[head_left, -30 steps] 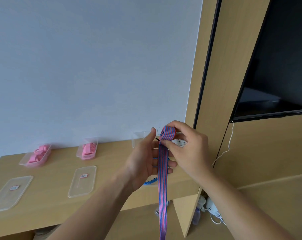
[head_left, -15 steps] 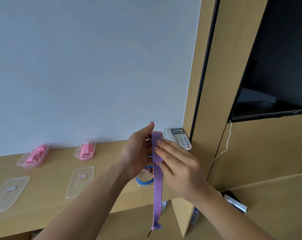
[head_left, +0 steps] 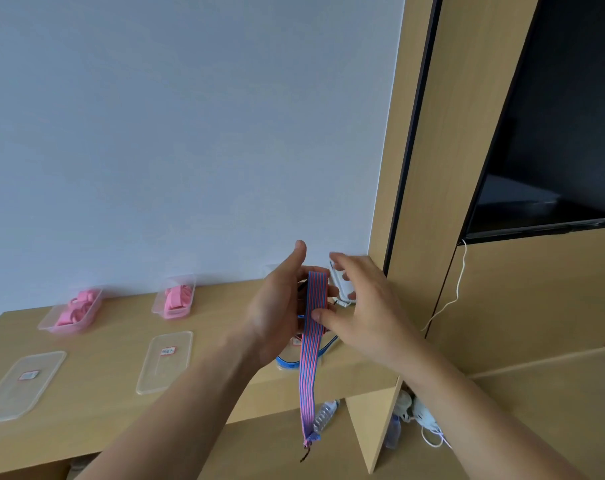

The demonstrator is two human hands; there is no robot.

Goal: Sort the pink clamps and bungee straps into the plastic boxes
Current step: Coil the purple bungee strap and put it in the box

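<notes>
Desk (head_left: 96,420) of pale wood fills the lower left. At nine o'clock from the hands stand two plastic boxes, outer box (head_left: 48,324) and inner box (head_left: 157,306), both holding pink clamps (head_left: 77,308). Striped bungee strap (head_left: 309,368) loops over the straight fingers of the left hand (head_left: 277,313), its tail hanging toward six o'clock. Right hand (head_left: 363,313), fingers spread, presses its thumb on the strap.

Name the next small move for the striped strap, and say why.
Probably the right hand should catch the hanging tail and carry it up for another turn. The striped strap is only partly wound over the left hand, its tail dangles below the desk edge, and the right thumb only pins it.
</notes>
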